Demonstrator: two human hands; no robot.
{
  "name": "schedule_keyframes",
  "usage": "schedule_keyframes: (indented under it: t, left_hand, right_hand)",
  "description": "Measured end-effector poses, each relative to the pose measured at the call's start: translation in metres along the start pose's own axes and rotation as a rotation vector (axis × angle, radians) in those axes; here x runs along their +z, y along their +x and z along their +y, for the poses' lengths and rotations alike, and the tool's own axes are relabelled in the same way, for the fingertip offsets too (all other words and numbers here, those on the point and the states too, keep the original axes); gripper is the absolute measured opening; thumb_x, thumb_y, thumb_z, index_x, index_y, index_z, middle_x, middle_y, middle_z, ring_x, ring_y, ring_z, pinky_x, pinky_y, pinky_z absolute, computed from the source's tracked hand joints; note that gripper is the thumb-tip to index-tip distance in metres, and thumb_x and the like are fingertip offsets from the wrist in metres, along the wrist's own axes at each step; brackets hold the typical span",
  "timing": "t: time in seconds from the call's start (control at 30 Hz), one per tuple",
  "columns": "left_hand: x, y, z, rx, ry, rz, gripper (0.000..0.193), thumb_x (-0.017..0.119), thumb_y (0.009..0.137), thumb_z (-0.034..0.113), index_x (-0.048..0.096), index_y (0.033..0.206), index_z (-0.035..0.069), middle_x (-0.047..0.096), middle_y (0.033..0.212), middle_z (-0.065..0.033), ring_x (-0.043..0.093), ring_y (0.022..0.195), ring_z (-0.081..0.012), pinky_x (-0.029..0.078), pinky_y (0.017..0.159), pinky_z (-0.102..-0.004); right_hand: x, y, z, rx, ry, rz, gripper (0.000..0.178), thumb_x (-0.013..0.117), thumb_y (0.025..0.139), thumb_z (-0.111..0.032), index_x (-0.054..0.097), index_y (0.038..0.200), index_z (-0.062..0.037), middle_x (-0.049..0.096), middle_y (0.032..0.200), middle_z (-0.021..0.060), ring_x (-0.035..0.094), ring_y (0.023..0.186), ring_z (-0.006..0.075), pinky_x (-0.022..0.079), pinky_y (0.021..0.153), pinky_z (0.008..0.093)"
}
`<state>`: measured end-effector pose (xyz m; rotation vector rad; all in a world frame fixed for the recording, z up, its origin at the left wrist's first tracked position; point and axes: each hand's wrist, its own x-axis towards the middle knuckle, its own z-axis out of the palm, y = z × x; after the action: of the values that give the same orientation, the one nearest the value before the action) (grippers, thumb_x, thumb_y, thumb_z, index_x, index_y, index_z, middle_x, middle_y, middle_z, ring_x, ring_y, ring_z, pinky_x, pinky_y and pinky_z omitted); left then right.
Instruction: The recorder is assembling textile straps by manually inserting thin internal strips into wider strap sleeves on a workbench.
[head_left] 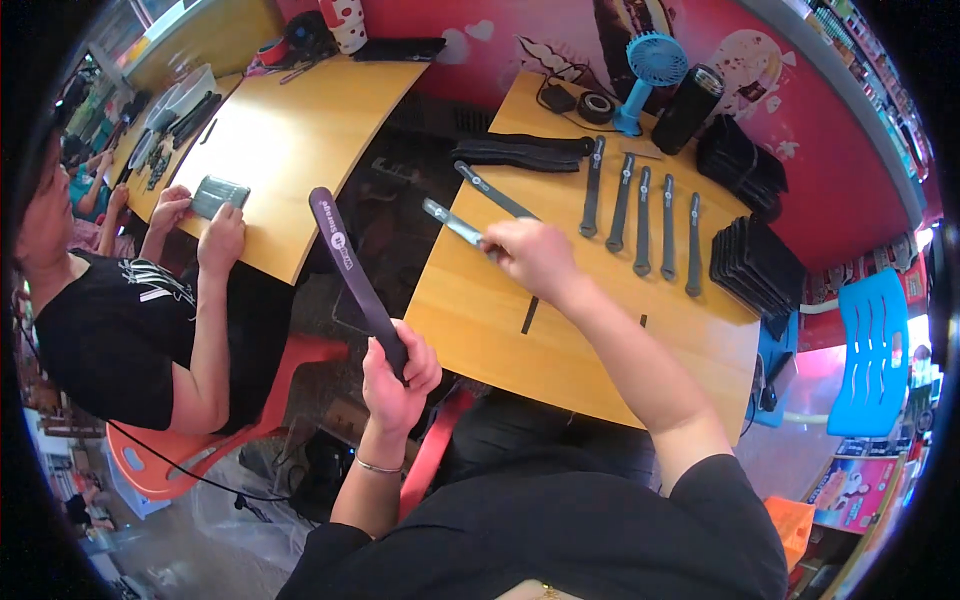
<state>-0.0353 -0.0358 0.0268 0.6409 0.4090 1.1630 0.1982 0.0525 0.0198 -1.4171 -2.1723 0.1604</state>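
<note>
My left hand (pixel 398 388), a bracelet at its wrist, is closed round the lower end of a long dark strap (pixel 350 265) with white print. The strap stands tilted up off the table's left edge. Over the table, the fingers of my right hand (pixel 535 258) pinch the end of a shorter-looking grey strap (pixel 450 220), which points up and left. Behind that hand another dark strap (pixel 490 188) lies slanting, its far part hidden. Several similar straps (pixel 643 220) lie side by side to the right of my right hand.
My wooden table (pixel 460 325) also bears a bundle of black straps (pixel 525 152), a black tape roll (pixel 597 107), a blue fan (pixel 655 65), a black can (pixel 690 108) and stacked black pieces (pixel 757 265). At the left table (pixel 285 125), a co-worker handles a dark flat packet (pixel 218 196).
</note>
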Motion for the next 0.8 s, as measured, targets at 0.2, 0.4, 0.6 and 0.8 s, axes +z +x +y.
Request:
schedule_keyframes:
  t: [0.2, 0.4, 0.6, 0.8]
  left_hand:
    - [0.0, 0.005, -0.004, -0.045, -0.044, 0.005, 0.039, 0.035, 0.097, 0.046, 0.046, 0.092, 0.009, 0.033, 0.06, 0.0012, 0.031, 0.049, -0.0099, 0.028, 0.045, -0.0248]
    - [0.015, 0.018, -0.015, -0.006, -0.03, 0.022, 0.038, 0.034, 0.098, 0.045, 0.048, 0.096, 0.01, 0.041, 0.067, -0.0009, 0.041, 0.061, -0.0136, 0.035, 0.059, -0.0294]
    - [0.018, 0.02, -0.024, 0.03, -0.044, 0.026, 0.04, 0.031, 0.1, 0.044, 0.048, 0.112, 0.01, 0.045, 0.071, -0.0022, 0.042, 0.066, -0.0139, 0.036, 0.065, -0.0282]
    - [0.033, 0.021, -0.033, 0.079, -0.042, 0.15, 0.04, 0.031, 0.1, 0.043, 0.045, 0.117, 0.009, 0.061, 0.087, -0.008, 0.053, 0.076, -0.0149, 0.04, 0.067, -0.028]
  right_hand:
    - [0.01, -0.027, 0.019, 0.051, -0.07, -0.116, 0.025, 0.062, 0.072, -0.006, 0.066, 0.096, -0.0124, 0.067, 0.107, -0.0016, 0.062, 0.086, 0.0228, 0.053, 0.072, 0.0345]
    - [0.003, -0.031, 0.016, 0.042, -0.011, -0.184, 0.023, 0.063, 0.076, -0.018, 0.066, 0.098, -0.0111, 0.062, 0.118, -0.0006, 0.061, 0.094, 0.023, 0.052, 0.077, 0.0359]
    - [0.01, -0.038, 0.011, 0.03, 0.022, -0.197, 0.022, 0.065, 0.079, -0.021, 0.065, 0.099, -0.0117, 0.06, 0.12, 0.0009, 0.06, 0.102, 0.0238, 0.051, 0.08, 0.0363]
    - [-0.02, -0.045, -0.007, 0.146, 0.183, -0.017, 0.02, 0.063, 0.083, -0.02, 0.066, 0.101, -0.0119, 0.057, 0.12, 0.0062, 0.059, 0.102, 0.0269, 0.05, 0.079, 0.0359]
